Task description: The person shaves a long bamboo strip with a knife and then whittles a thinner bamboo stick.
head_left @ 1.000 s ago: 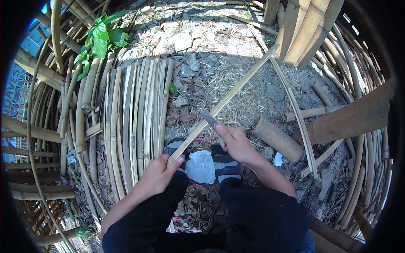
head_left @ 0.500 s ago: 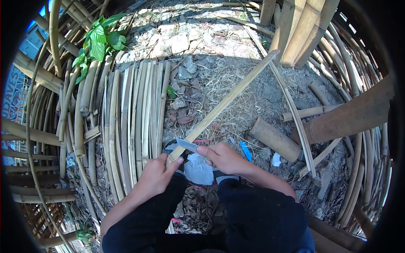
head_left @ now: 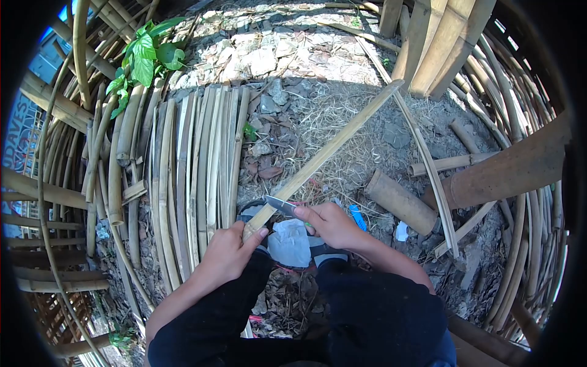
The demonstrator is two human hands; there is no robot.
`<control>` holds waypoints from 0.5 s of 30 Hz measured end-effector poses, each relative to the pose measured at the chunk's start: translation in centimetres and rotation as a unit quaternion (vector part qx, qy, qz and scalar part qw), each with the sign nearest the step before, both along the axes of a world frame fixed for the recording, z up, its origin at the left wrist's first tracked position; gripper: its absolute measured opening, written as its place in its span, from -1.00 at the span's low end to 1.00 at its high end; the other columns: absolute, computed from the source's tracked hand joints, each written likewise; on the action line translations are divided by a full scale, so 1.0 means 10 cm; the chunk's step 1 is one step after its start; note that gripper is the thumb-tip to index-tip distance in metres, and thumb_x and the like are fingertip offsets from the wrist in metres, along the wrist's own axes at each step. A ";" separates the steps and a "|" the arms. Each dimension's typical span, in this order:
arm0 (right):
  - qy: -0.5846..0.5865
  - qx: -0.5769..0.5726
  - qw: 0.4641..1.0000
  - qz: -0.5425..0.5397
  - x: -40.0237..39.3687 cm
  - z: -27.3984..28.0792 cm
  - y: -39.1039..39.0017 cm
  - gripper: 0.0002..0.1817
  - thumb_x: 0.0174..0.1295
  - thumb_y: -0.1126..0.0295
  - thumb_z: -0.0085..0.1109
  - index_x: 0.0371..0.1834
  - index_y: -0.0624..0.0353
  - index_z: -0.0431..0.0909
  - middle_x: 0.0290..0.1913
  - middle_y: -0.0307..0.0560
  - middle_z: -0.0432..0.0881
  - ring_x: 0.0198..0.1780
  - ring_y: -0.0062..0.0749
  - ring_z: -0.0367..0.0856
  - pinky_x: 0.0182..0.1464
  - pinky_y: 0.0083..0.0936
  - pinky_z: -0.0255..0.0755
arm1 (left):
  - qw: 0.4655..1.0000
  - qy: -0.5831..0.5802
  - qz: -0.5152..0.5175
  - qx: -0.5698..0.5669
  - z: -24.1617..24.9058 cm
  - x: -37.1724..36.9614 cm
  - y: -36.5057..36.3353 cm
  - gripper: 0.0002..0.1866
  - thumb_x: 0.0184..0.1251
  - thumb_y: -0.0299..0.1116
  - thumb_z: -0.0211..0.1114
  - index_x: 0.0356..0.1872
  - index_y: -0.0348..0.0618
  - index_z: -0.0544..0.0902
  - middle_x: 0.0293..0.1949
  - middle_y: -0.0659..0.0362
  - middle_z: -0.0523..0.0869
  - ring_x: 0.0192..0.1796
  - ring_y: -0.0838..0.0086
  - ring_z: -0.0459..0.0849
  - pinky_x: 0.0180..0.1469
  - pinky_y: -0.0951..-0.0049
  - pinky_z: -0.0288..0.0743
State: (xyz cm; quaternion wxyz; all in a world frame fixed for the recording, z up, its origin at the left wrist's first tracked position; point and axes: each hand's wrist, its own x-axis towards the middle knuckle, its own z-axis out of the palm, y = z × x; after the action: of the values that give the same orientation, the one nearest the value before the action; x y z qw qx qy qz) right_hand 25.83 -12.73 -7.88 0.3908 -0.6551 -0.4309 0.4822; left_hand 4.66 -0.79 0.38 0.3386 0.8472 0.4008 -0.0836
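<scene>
My left hand (head_left: 229,252) is closed around the near end of a long bamboo strip (head_left: 333,145), which slants up and away to the right. In my right hand (head_left: 330,225) is a knife (head_left: 281,206), its grey blade lying across the strip just beyond my left fingers. Most of the knife's handle is hidden by my right fingers. A crumpled whitish sheet (head_left: 288,244) lies below, between my knees.
Many split bamboo strips (head_left: 202,159) lie side by side at the left. At the right are a short bamboo piece (head_left: 400,202), a thick bamboo pole (head_left: 507,168) and a blue object (head_left: 358,217). Upright bamboo posts (head_left: 443,46) stand at the back right, a leafy plant (head_left: 142,58) at the back left.
My right hand and the knife have moved slightly to the right and away from me, and the blade has turned. The strip's far end has dipped slightly toward me.
</scene>
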 end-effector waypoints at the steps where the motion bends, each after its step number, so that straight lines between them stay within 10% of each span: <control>1: 0.027 -0.003 0.997 -0.072 0.06 -0.07 0.02 -0.31 0.47 -0.15 -0.10 -0.62 0.25 0.50 -0.68 -0.15 0.45 -0.62 -0.41 0.41 -0.47 -0.36 0.32 | 1.000 0.001 0.000 0.000 0.00 -0.02 0.00 -0.39 0.45 0.05 0.17 -0.38 -0.50 0.53 -0.65 -0.23 0.57 -0.47 -0.15 0.67 -0.38 0.00 0.48; 8: 0.157 -0.043 0.944 -0.286 0.81 0.13 -0.10 -0.36 0.50 -0.14 -0.16 -0.68 0.06 0.28 -0.72 -0.39 0.18 -0.67 -0.69 0.11 -0.66 -0.61 -0.03 | 0.998 0.026 0.025 -0.044 -0.03 -0.13 0.01 -0.40 0.48 0.05 0.14 -0.38 -0.47 0.55 -0.64 -0.17 0.54 -0.52 0.01 0.64 -0.38 0.10 0.48; 15: 0.116 0.009 0.991 -0.061 0.14 0.17 -0.13 -0.31 0.52 -0.12 -0.18 -0.66 0.19 0.44 -0.69 -0.25 0.40 -0.59 -0.59 0.37 -0.47 -0.51 0.30 | 0.949 -0.048 0.108 -0.291 -0.18 -0.14 0.04 -0.46 0.58 0.01 0.02 -0.33 -0.36 0.59 -0.66 0.22 0.45 -0.58 0.51 0.48 -0.45 0.40 0.39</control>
State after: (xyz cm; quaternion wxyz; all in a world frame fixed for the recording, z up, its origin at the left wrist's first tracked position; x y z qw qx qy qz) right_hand 27.25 -14.00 -6.19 0.4723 -0.6163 -0.3461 0.5266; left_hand 3.29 -0.34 -1.45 0.5960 0.6668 0.4313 -0.1190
